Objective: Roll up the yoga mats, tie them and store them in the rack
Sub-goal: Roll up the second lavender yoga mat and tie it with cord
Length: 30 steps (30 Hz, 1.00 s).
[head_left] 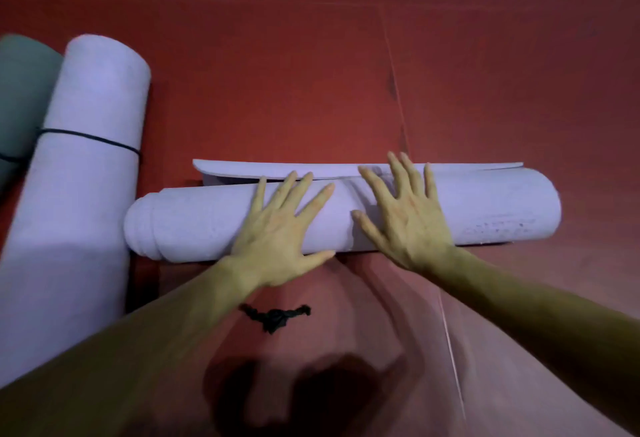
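A lavender yoga mat (485,208) lies almost fully rolled across the red floor in front of me, with a short flat flap (242,168) of it still lying beyond the roll. My left hand (277,228) and my right hand (405,218) rest flat on top of the roll, side by side, fingers spread. A black tie (275,318) lies crumpled on the floor between my forearms, apart from the mat. At the left lies a second lavender mat (83,176), rolled and bound with a black tie (90,138).
A grey-green rolled mat (20,90) lies at the far left edge beside the tied lavender one. The red floor (311,55) has thin seam lines running past the right end of the roll. My shadow falls on the floor at the bottom.
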Available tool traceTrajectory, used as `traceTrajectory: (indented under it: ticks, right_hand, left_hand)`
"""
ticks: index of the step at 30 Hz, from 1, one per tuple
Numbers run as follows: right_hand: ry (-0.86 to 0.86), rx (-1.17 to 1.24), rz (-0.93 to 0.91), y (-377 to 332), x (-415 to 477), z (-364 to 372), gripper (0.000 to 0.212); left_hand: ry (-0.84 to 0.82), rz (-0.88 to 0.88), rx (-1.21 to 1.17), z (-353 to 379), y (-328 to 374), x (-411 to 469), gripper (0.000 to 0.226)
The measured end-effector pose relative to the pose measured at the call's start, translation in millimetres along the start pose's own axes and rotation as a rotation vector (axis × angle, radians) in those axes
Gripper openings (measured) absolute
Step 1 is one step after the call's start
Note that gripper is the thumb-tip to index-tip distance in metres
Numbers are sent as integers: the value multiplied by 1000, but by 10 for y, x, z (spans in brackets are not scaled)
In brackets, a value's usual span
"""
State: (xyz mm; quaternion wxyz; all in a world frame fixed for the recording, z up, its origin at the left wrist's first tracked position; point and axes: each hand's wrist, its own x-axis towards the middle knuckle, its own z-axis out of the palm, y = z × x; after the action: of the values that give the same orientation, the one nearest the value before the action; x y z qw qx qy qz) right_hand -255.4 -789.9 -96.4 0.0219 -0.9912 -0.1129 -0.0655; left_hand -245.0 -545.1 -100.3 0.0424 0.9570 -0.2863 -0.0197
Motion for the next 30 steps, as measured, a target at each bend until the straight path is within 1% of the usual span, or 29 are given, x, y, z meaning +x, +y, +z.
traceTrajectory:
  ticks: [1,2,3,4,5,6,7,8,9,10,13,15,16,18,20,23,24,25,26,27,28,29,30]
  right_hand:
    - [35,4,-51,-24,-42,27,71]
    - [35,4,-101,-47,-86,66,73]
    - [2,-3,-131,-63,-112,91,80]
    - [-41,-15,-142,-60,-116,114,88]
    - [-70,-26,-139,-52,-97,125,96]
    - [-85,-30,-130,-47,-61,133,103]
    - [-94,-36,-118,-53,-18,135,110]
    - [-98,-47,-112,-69,28,133,116]
    - [-94,-61,-111,-92,78,130,121]
    - [-85,-78,-111,-118,126,128,124]
    - [-80,-123,-116,-178,270,136,130]
    - [-117,-148,-126,-229,349,139,130]
    - [-145,-160,-120,-258,383,155,131]
    - [-166,-185,-93,-321,441,188,134]
    - [-135,-210,-94,-358,506,214,140]
    - [-80,-180,-125,-339,628,239,136]
    - [-70,-161,-136,-320,676,229,134]
    - [-59,-141,-145,-298,719,217,132]
    - [-47,-122,-153,-273,749,204,130]
    - [-34,-107,-160,-244,766,185,129]
    - [-14,-90,-165,-208,778,163,127]
    - [8,-68,-169,-166,790,140,125]
    - [26,-45,-173,-122,801,108,122]
  left_hand:
    - [-33,-4,-5,-26,-75,107,97]
    - [-59,-11,-10,-58,-146,201,98]
    - [-57,-8,-26,-101,-194,258,96]
    - [-5,19,-58,-146,-208,263,90]
    - [115,70,-89,-173,-194,217,76]
    - [275,131,-104,-178,-162,139,56]
    - [395,172,-118,-151,-137,32,37]
    - [416,208,-135,-95,-125,-97,24]
    - [347,228,-157,-38,-119,-233,20]
    - [227,235,-172,35,-125,-370,21]
    - [-134,180,-163,297,-220,-732,39]
    - [-293,124,-126,385,-266,-869,48]
    - [-332,111,-118,403,-271,-911,47]
    - [-355,112,-138,406,-248,-953,40]
    - [-392,129,-139,388,-190,-963,30]
    - [-451,141,-97,386,-72,-998,27]
    - [-425,103,-116,399,-73,-1005,25]
    - [-348,21,-196,398,-105,-1001,22]
    - [-210,-98,-327,376,-169,-984,18]
    - [-24,-252,-480,327,-270,-952,15]
    - [208,-402,-619,245,-411,-895,13]
    - [439,-503,-691,114,-577,-811,12]
    - [624,-561,-673,-59,-732,-722,11]
